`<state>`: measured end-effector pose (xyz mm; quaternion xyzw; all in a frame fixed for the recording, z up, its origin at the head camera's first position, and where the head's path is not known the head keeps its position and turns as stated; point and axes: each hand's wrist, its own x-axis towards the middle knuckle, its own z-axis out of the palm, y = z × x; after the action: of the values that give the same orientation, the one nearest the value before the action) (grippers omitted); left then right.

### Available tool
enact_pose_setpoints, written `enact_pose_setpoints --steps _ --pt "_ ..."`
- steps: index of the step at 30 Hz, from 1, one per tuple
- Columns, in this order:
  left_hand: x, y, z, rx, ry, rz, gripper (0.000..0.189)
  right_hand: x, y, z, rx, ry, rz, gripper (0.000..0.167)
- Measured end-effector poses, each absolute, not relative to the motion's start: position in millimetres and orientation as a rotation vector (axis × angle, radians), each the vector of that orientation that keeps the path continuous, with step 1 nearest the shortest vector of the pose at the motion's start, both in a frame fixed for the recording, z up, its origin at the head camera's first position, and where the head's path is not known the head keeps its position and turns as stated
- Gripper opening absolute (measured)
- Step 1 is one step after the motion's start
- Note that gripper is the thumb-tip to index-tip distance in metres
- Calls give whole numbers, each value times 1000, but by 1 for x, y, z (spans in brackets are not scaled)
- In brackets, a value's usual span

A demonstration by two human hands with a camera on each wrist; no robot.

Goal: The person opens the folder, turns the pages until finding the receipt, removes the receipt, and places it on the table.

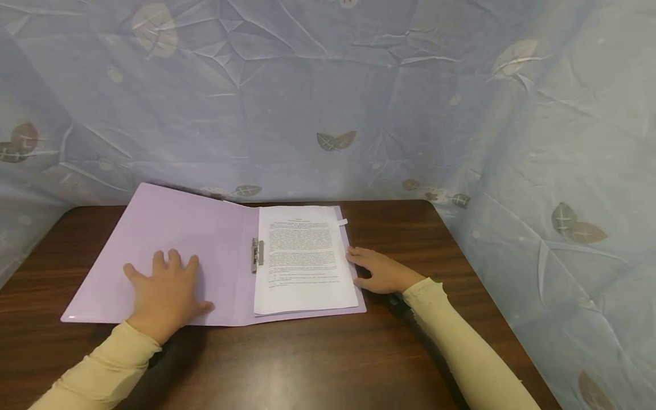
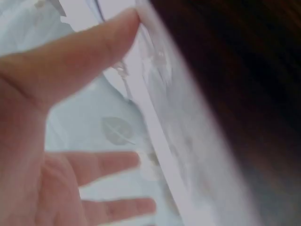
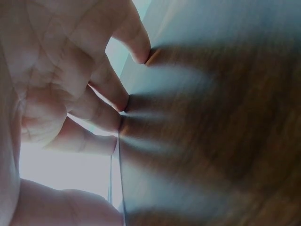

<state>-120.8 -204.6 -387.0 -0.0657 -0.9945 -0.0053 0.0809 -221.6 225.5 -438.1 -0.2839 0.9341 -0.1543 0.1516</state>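
Observation:
A lilac folder (image 1: pixel 215 239) lies spread wide on the brown table. Printed sheets of paper (image 1: pixel 302 262) rest on its right side, next to a metal clip (image 1: pixel 256 255) near the spine. My left hand (image 1: pixel 166 299) is on the left cover with fingers splayed; in the left wrist view its thumb (image 2: pixel 94 56) touches the pale folder surface. At the folder's right edge is my right hand (image 1: pixel 381 272), holding nothing. The right wrist view shows this hand's fingertips (image 3: pixel 124 101) touching the table beside that edge.
Dark wood table (image 1: pixel 287 364) extends in front of the folder and to its right. A wrinkled grey-blue cloth with leaf prints (image 1: pixel 307 114) hangs behind the table and along its right side. A small white tab (image 1: pixel 343 222) sticks out at the papers' upper right.

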Motion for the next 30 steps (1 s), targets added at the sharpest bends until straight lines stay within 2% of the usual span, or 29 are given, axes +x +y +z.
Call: enact_pose_setpoints --steps 4,15,30 --pt "-130 -217 -393 -254 -3087 -94 103 -221 225 -436 -816 2674 -448 69" --pt "-158 -240 -410 -627 -3206 -349 108 -217 225 -429 -795 2660 -461 70" --pt "-168 -245 -415 -636 -3305 -548 115 -220 227 -425 -828 2627 -498 70"
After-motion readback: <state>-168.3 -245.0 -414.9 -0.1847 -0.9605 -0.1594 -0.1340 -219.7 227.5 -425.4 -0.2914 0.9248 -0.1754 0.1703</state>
